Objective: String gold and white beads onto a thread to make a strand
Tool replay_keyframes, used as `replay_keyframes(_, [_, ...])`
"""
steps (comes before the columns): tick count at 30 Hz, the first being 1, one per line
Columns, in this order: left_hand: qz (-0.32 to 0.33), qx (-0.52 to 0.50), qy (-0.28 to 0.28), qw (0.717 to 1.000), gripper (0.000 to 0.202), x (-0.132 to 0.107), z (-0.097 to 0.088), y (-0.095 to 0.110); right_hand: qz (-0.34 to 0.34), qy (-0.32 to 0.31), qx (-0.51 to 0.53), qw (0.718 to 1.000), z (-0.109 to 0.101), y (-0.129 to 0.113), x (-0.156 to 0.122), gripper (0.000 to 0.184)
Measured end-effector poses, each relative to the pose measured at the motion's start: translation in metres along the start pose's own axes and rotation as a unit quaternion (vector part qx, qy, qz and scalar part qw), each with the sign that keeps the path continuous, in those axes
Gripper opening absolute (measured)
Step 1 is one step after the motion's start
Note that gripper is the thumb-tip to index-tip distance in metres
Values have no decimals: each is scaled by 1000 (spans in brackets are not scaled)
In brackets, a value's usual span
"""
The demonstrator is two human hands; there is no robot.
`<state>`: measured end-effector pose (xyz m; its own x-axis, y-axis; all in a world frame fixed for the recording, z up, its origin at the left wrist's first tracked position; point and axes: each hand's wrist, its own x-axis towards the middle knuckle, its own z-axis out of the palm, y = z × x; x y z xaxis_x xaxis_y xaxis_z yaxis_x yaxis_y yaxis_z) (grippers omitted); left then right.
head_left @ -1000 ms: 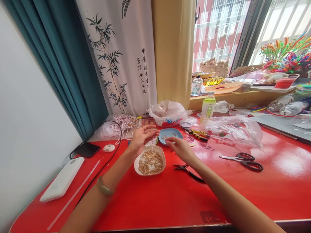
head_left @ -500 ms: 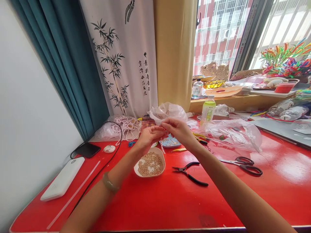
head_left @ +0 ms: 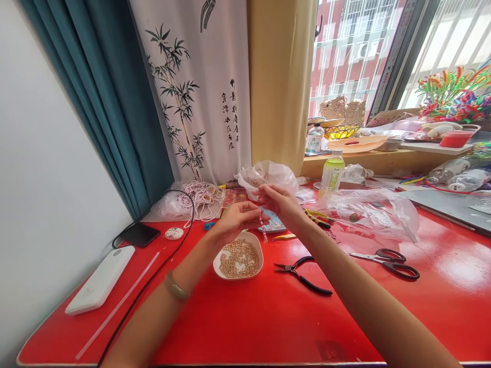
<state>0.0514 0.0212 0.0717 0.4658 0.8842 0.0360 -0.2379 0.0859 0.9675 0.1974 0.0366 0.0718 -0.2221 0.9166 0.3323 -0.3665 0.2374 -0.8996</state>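
My left hand (head_left: 238, 221) is closed in a pinch on a short bead strand (head_left: 264, 231), which dangles from the fingertips. Slightly higher and to the right, my right hand (head_left: 282, 203) is pinched too, in front of a white plastic bag (head_left: 249, 179); whatever lies between its fingertips is too fine to make out. Below the left hand sits a white bowl (head_left: 259, 250) of small gold beads (head_left: 238, 256). A blue tray (head_left: 275, 223) with tiny pieces is partly hidden behind my hands.
Black-handled pliers (head_left: 303, 276) and scissors (head_left: 387, 260) lie on the red table (head_left: 245, 327). Yellow-handled pliers (head_left: 317, 219), a clear plastic bag (head_left: 372, 212) and a drink bottle (head_left: 333, 171) are at the back right. A white power bank (head_left: 100, 280), a phone (head_left: 140, 235) and a black cable (head_left: 153, 276) occupy the left.
My hands have come apart: the right has drawn up away from the left. The bead strand now hangs in plainer sight below the left fingers. The view has shifted slightly.
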Motion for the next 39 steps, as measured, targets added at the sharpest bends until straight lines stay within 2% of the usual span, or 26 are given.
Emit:
replay_keyframes(2, [27, -35, 12, 999, 17, 1, -2, -1, 64, -18, 14, 998, -5, 13, -11, 21])
replay_keyframes(5, [63, -70, 38, 995, 14, 4, -8, -3, 176, -120, 26, 977, -10, 27, -30, 31])
replay_keyframes(7, [81, -73, 65, 992, 12, 7, -14, -5, 206, -152, 36, 966, -11, 31, -38, 33])
replay_keyframes(11, [112, -43, 104, 987, 11, 9, -26, -7, 220, -148, 45, 963, -10, 33, -42, 29])
replay_keyframes(18, [140, 9, 93, 986, 14, 9, -32, -7, 216, -118, 8, 969, -7, 35, -42, 22])
replay_keyframes(25, [117, 35, 65, 990, 17, 7, -29, -9, 192, -84, -155, 965, -3, 36, -42, 25])
replay_keyframes(32, [117, -3, 101, 988, 14, 9, -34, -4, 229, -76, -14, 970, -9, 39, -43, 28])
replay_keyframes(39, [108, -18, 104, 989, 13, 9, -35, -4, 237, -99, 0, 967, -9, 38, -43, 25])
